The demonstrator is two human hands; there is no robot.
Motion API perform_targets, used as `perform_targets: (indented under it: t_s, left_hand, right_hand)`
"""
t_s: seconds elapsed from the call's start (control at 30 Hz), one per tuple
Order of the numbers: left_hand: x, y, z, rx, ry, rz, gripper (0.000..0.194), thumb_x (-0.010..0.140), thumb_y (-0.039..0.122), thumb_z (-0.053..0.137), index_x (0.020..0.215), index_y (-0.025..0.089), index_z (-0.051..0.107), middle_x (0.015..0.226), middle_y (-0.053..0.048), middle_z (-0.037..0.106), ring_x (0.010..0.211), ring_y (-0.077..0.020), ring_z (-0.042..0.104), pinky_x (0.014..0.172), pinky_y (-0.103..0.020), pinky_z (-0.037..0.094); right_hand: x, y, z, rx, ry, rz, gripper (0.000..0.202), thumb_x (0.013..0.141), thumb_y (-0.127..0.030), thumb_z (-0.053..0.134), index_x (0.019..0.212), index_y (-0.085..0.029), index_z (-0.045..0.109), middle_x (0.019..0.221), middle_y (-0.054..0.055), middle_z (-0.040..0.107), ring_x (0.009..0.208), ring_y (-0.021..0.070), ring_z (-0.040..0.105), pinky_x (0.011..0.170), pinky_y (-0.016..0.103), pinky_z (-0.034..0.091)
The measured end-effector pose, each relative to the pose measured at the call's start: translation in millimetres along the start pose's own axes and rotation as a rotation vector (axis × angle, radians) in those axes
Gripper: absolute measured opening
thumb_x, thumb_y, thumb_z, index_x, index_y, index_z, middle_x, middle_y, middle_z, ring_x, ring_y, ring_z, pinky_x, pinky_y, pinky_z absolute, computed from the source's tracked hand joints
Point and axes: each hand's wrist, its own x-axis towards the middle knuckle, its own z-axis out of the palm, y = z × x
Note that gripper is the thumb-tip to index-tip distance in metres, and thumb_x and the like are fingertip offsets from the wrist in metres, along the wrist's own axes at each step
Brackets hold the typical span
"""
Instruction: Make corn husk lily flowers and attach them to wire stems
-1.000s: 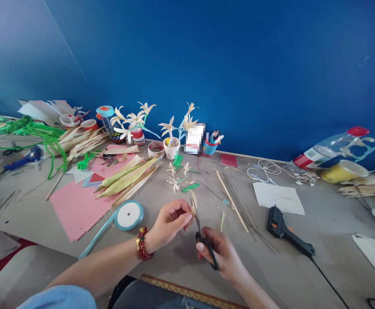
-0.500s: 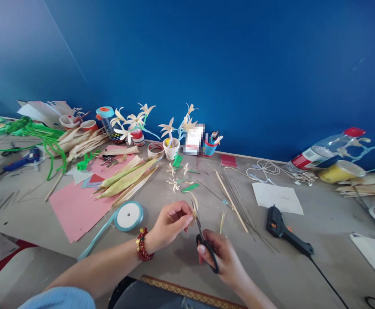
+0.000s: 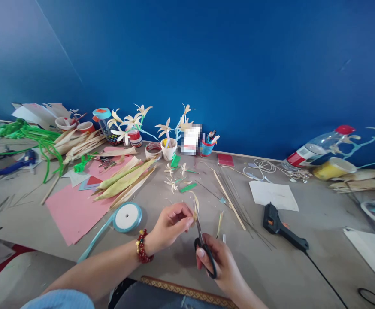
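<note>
My left hand [image 3: 174, 221], with a beaded bracelet at the wrist, pinches a pale, narrow strip of corn husk [image 3: 194, 199] between thumb and fingertips. The strip's curved end rises above my fingers. In my right hand [image 3: 222, 259] are black-handled scissors [image 3: 208, 257], my fingers through the loops. Their blades point away from me and lie right against the strip, by my left fingertips. I cannot tell how far apart the blades are. Beyond my hands, several small husk flowers [image 3: 172, 184] lie on the table near a green piece [image 3: 188, 187].
A blue ribbon roll [image 3: 127, 216], husks [image 3: 119, 182] and pink paper [image 3: 74, 210] lie left. Thin sticks [image 3: 229, 197], white paper [image 3: 273, 195] and a black glue gun [image 3: 285, 229] with a cord are right. Husk flowers in a cup [image 3: 169, 150] and a bottle [image 3: 316, 150] stand behind.
The view has turned slightly right, so the table things sit further left. My hands keep nearly the same pose, strip and scissors still held. A small white piece now shows beside my right hand.
</note>
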Motion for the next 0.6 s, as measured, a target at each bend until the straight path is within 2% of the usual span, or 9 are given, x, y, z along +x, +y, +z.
perform_targets:
  t_s: [0.17, 0.6]
  left_hand:
    - [-0.4, -0.8, -1.3, 0.018, -0.016, 0.019, 0.022, 0.086, 0.032, 0.062, 0.073, 0.014, 0.057, 0.075, -0.004, 0.057, 0.069, -0.0126, 0.05, 0.067, -0.026, 0.042]
    - [-0.5, -1.1, -2.5, 0.076, -0.027, 0.015, 0.023, 0.086, 0.034, 0.061, 0.075, 0.014, 0.059, 0.078, -0.005, 0.06, 0.071, -0.0138, 0.052, 0.07, -0.027, 0.042]
  right_hand:
    - [-1.3, 1.3, -0.9, -0.013, 0.012, -0.002, 0.054, 0.085, -0.07, 0.045, 0.062, -0.021, 0.045, 0.053, 0.0, 0.05, 0.05, 0.0129, 0.045, 0.05, 0.024, 0.032]
    - [-4.3, 2.7, 0.5, -0.017, 0.028, -0.002, 0.054, 0.084, -0.072, 0.043, 0.062, -0.023, 0.043, 0.05, -0.001, 0.05, 0.047, 0.0132, 0.045, 0.049, 0.024, 0.034]
